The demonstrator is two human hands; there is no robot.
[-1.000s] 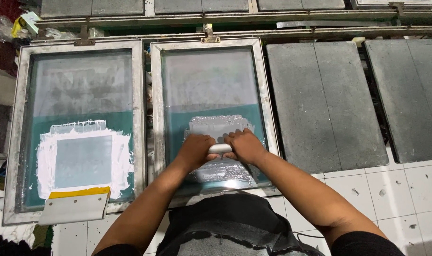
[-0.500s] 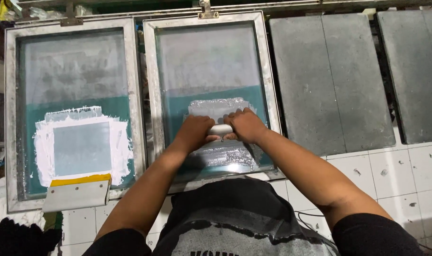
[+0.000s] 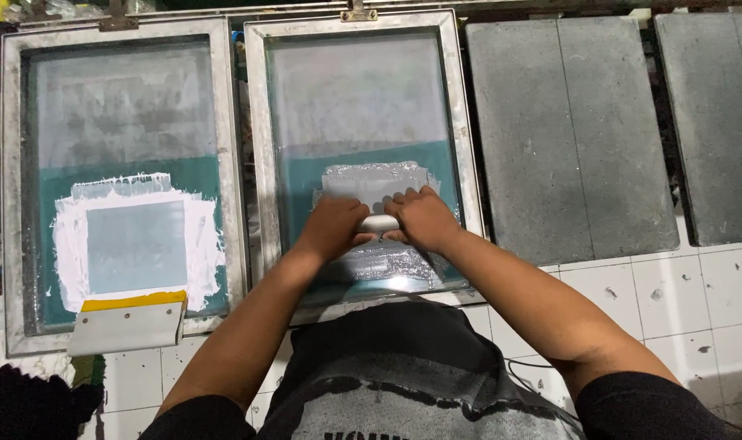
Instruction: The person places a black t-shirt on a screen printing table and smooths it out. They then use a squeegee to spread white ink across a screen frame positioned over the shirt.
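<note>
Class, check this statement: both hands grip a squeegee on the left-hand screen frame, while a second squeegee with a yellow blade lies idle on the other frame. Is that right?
Not quite. The head view shows the left hand and right hand gripping the squeegee on the middle screen frame. The idle yellow-bladed squeegee lies on the left-hand frame.

Left screen frame (image 3: 12,195), yellow-edged squeegee (image 3: 128,324), grey slabs (image 3: 570,130).
</note>
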